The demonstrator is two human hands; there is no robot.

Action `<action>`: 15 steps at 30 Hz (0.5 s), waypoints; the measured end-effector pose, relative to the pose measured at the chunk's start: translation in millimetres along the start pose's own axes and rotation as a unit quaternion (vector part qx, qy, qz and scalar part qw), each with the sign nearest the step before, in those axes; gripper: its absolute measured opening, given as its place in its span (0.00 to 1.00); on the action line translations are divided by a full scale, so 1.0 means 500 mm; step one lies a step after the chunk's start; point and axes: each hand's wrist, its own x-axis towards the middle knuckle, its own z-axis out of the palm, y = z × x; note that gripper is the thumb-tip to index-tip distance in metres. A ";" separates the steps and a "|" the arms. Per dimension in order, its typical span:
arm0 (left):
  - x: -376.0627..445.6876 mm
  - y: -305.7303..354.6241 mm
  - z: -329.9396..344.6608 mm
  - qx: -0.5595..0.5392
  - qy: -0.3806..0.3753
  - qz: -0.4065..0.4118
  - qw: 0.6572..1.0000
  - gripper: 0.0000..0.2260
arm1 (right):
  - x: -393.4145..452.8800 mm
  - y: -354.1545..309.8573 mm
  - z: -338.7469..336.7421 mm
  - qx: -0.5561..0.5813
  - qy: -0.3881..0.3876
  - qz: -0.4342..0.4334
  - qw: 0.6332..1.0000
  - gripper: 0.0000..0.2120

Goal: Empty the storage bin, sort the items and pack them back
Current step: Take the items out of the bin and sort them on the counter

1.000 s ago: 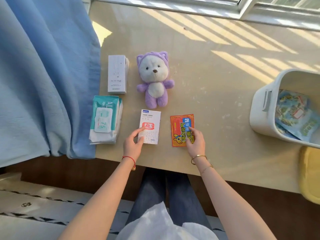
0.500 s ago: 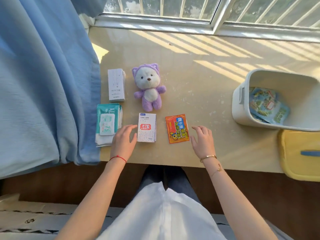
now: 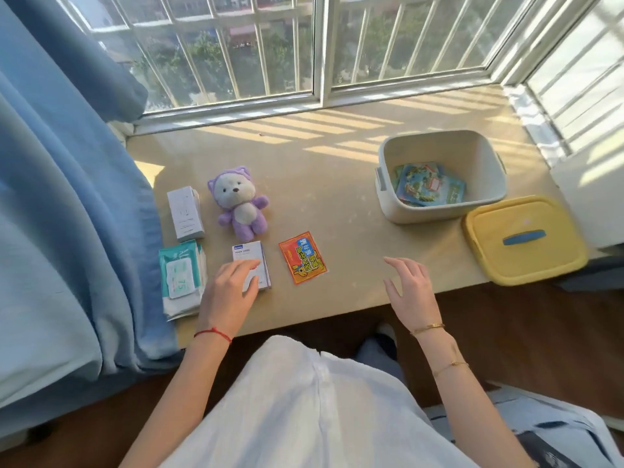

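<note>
Window now in view, right hand [image 3: 410, 292] off orange packet [image 3: 303, 258].

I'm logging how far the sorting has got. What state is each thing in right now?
White plastic storage bin: upright, lid off, blue packets inside.
Yellow square lid: lying flat beside the bin.
Purple plush bear: on its back.
White tall box: lying flat.
Green wet-wipe pack: lying flat, flap closed.
Small white box: flat, left hand resting on it.
Orange sachet: flat, untouched.
Right hand: open, holding nothing.
</note>
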 end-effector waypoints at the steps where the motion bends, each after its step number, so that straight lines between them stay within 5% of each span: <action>1: 0.002 0.020 0.006 -0.002 0.003 0.007 1.000 0.14 | -0.009 0.017 -0.016 0.005 0.006 0.003 1.000 0.18; 15: 0.052 0.441 0.204 -0.040 0.057 0.024 0.997 0.15 | 0.026 0.376 -0.310 -0.006 0.011 0.005 1.000 0.20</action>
